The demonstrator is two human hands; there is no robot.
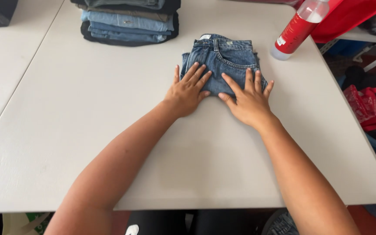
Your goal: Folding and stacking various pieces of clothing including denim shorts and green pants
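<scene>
Under both flat hands [218, 93], folded blue jeans [225, 54] (pocket seam up)

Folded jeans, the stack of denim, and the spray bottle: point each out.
folded jeans [225, 54], head view, front pocket panel.
stack of denim [127, 21], head view, light blue layer's front edge.
spray bottle [294, 32], head view, red body.

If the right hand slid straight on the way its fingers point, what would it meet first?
The right hand already lies flat on the folded jeans, fingers pointing up the table. Going on, it would ride over the denim towards the waistband; beyond that, bare table, as far as visible.
</scene>
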